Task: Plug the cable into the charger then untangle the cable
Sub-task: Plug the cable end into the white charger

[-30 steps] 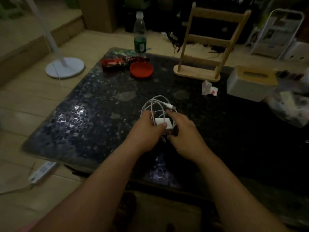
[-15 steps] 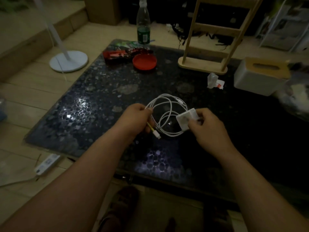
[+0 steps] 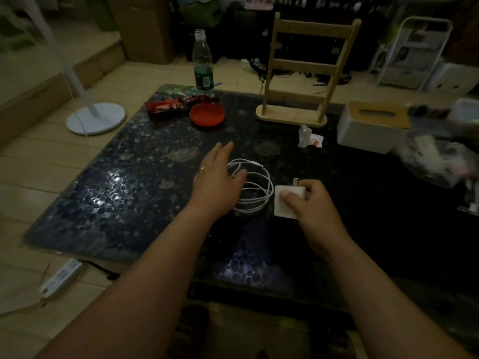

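Note:
A white cable (image 3: 255,187) lies coiled in loose loops on the dark stone table (image 3: 134,182). My left hand (image 3: 219,174) hovers flat over the coil's left side, fingers spread, its thumb touching a loop. The white charger block (image 3: 286,202) sits just right of the coil, metal prongs pointing away from me. My right hand (image 3: 313,206) grips the charger with thumb on top and fingers curled around it. The cable's ends are partly hidden under my left hand.
A red dish (image 3: 206,114), snack packets (image 3: 171,104) and a plastic bottle (image 3: 203,63) stand at the far left. A wooden rack (image 3: 303,71), a crumpled wrapper (image 3: 308,137), a tissue box (image 3: 373,125) and a plastic bag (image 3: 438,159) are at the back right. A power strip (image 3: 61,277) lies on the floor.
Both hands had lifted the cable and charger apart. Now the cable lies on the table, released by my left hand, which has opened above it; my right hand has lowered the charger beside the coil.

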